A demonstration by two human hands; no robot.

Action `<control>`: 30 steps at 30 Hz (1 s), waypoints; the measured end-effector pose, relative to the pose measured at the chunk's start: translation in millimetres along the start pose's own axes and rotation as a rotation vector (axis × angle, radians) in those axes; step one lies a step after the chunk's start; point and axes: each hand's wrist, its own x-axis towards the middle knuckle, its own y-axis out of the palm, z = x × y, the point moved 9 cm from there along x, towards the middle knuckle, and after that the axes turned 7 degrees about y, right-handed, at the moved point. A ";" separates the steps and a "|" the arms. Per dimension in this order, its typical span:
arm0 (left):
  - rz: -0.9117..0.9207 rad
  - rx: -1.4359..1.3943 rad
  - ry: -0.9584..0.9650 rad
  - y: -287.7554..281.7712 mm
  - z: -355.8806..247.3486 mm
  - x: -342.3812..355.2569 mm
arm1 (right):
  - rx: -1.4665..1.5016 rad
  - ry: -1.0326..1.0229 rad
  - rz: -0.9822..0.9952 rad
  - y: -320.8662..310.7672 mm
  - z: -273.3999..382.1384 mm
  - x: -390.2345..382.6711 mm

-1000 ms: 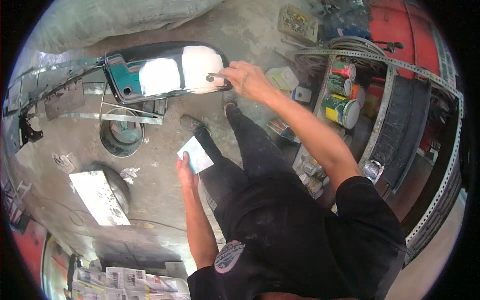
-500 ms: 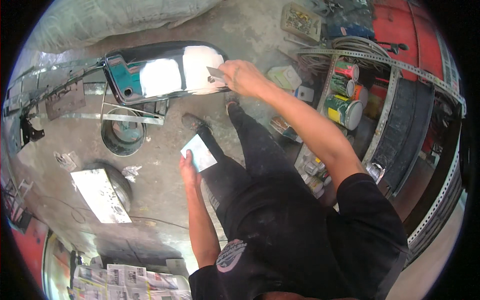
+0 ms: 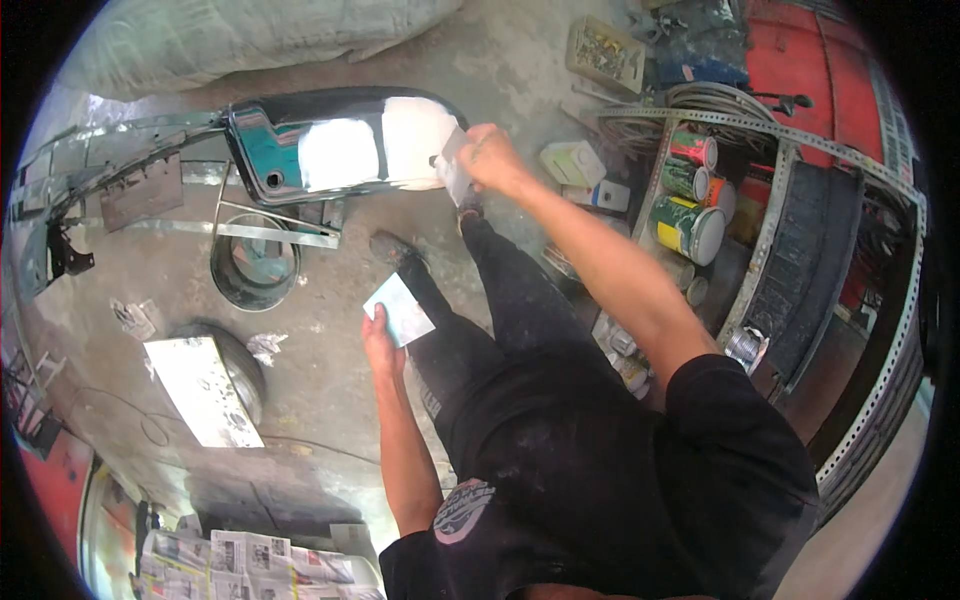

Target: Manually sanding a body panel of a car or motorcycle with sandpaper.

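My right hand (image 3: 492,160) grips a flat grey scraper (image 3: 453,172), its blade tilted beside the right end of a glossy black car body panel (image 3: 340,103). Whether the blade touches the panel cannot be told. Two white filler patches lie on the panel, a left patch (image 3: 338,156) and a larger right patch (image 3: 415,145). Lower down, before my legs, my left hand (image 3: 382,342) holds a pale blue square plate (image 3: 400,310) by its edge, thumb on top. The plate carries a whitish smear.
A metal stand (image 3: 280,232) supports the panel, with a black bucket (image 3: 255,275) beneath. At left, a white board (image 3: 205,390) leans on a round dark object. Paint cans (image 3: 688,228) fill a perforated metal shelf (image 3: 755,255) on the right. Nearby stands a white-green container (image 3: 572,162).
My right hand has moved slightly right, carrying the scraper from over the right patch to the panel's end. The scraper's blade now points more downward. My left hand stays nearly still with the plate.
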 end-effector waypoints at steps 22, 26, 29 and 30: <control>0.021 0.031 0.021 -13.9 -32.9 -6.9 | 0.806 0.356 -0.231 19.1 -56.6 -40.8; 0.017 0.031 0.016 -9.8 -30.8 -9.2 | 0.770 0.325 -0.205 7.5 -56.5 -55.5; 0.060 0.025 0.011 -0.1 -27.4 -6.1 | 0.725 0.279 -0.184 -4.2 -55.9 -63.8; 0.059 0.024 0.013 2.8 -25.6 -4.1 | 0.651 0.215 -0.068 -5.0 -50.1 -64.7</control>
